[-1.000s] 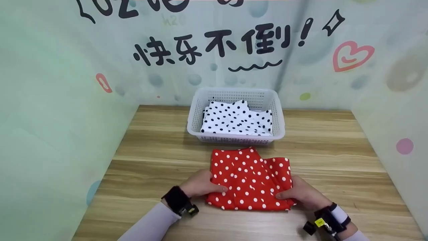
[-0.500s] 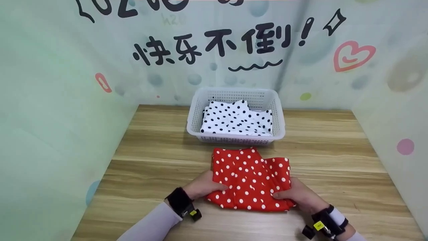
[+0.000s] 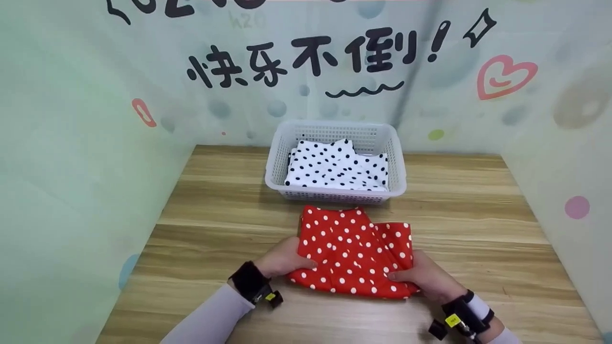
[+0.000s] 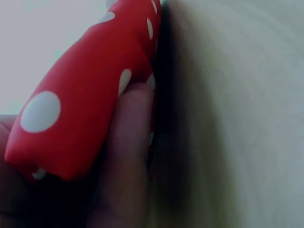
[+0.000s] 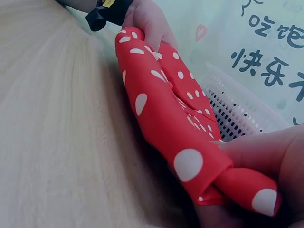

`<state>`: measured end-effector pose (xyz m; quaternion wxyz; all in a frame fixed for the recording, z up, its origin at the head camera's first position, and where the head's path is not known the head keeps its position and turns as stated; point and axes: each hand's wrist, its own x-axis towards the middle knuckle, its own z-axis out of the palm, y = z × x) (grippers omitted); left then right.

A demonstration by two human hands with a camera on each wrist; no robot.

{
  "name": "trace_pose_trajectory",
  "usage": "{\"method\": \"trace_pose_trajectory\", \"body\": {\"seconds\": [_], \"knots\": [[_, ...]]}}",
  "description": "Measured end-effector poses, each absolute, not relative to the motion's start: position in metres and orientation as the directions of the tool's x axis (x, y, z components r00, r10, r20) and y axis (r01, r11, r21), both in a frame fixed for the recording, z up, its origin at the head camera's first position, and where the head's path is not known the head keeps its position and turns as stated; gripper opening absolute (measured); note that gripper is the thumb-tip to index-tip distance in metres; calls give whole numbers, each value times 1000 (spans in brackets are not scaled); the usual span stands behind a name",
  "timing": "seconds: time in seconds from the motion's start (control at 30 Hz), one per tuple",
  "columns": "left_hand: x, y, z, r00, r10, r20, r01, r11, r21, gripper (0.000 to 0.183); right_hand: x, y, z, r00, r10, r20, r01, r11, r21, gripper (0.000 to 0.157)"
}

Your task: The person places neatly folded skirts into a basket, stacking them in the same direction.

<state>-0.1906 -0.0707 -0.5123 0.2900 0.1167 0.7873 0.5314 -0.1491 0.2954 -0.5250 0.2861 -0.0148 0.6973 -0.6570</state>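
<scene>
A folded red cloth with white polka dots (image 3: 344, 255) lies in front of the basket in the head view, with a step in its far edge. My left hand (image 3: 283, 258) grips its left side, thumb on top. On the opposite side, my right hand (image 3: 427, 274) pinches the edge, thumb over the upper face. In the left wrist view, a finger (image 4: 128, 137) runs along the underside of the thick folded red edge, close over the table. The right wrist view has the rolled near edge between thumb (image 5: 266, 149) and fingers, and the left hand at the far end.
A white perforated plastic basket (image 3: 398, 160) stands at the back of the wooden table (image 3: 215, 191). Inside it lies a folded white cloth with black dots (image 3: 337, 165). A printed curtain (image 3: 306, 105) closes off the back and both sides.
The head view has tilted down a little. Both hands keep their hold on the red cloth, which has shifted only slightly to the left.
</scene>
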Motion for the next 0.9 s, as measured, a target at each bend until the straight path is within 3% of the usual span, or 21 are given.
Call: {"method": "trace_pose_trajectory", "body": {"seconds": [0.4, 0.67, 0.9], "knots": [[-188, -85, -491, -740, 583, -336, -89, 411, 907, 46, -131, 288, -502, -846, -373, -380, 328, 198, -924, 67], [-176, -89, -465, -740, 633, -226, 49, 386, 921, 35, -119, 297, -473, -864, -379, -332, 276, 195, -941, 66], [-180, -97, -440, -785, 592, -182, 57, 362, 931, 43, -120, 301, -441, -900, -354, -252, 197, 184, -963, 54]]}}
